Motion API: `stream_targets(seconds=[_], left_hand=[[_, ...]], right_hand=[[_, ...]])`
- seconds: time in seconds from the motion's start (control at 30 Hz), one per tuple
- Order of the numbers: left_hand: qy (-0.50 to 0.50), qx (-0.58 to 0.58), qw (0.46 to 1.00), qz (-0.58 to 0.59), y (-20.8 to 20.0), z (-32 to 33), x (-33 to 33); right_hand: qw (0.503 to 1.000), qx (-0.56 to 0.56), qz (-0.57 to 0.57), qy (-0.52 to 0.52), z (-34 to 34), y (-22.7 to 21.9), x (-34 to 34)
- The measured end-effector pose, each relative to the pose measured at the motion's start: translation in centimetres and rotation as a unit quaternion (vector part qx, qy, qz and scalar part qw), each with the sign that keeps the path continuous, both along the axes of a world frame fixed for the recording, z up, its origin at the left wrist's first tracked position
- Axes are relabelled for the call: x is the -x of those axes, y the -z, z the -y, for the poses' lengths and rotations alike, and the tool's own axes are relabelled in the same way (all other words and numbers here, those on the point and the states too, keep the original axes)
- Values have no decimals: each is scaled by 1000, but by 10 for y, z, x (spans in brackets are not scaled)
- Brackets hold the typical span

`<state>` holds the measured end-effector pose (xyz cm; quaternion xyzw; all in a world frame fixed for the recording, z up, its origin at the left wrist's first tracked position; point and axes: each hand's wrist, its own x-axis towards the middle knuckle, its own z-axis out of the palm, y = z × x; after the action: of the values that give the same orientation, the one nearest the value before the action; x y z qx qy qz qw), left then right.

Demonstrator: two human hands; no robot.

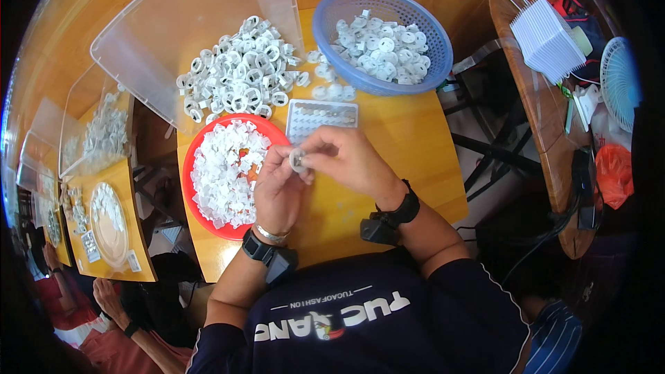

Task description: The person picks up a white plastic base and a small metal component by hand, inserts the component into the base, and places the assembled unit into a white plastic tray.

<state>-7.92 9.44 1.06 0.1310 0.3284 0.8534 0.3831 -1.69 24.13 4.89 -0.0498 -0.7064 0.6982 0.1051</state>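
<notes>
Between my two hands is a small round whitish plastic part [296,161] with a dark middle. My left hand [278,190] pinches it, and the fingertips of my right hand [352,159] close on its right side; whether they grip a second small piece is hidden. Just beyond the hands lies a pale tray with rows of slots [310,127], its far rows holding small greyish discs. To the left, a red round tray [188,183] holds a heap of small white plastic pieces [220,173]. Behind it is a pile of white ring-shaped parts [242,66].
A blue perforated basket [435,24] of round white parts stands at the back right. Clear plastic panels [187,21] rise behind the ring pile. At right, a side table [530,97] carries a white fan [618,79]. Other people's hands [111,301] are at lower left.
</notes>
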Motion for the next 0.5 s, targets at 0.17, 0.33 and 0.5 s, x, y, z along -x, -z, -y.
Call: stream_targets(seconds=[0.17,0.33,0.5], left_hand=[[-18,2,1000,-10,0,-1,-3],[-31,10,999,-33,-1,-3,-5],[-33,24,998,-43,-3,-3,-5]], right_hand=[[994,107,10,-18,0,7,1],[991,127,27,-26,-3,11,3],[976,207,41,-49,-8,14,5]])
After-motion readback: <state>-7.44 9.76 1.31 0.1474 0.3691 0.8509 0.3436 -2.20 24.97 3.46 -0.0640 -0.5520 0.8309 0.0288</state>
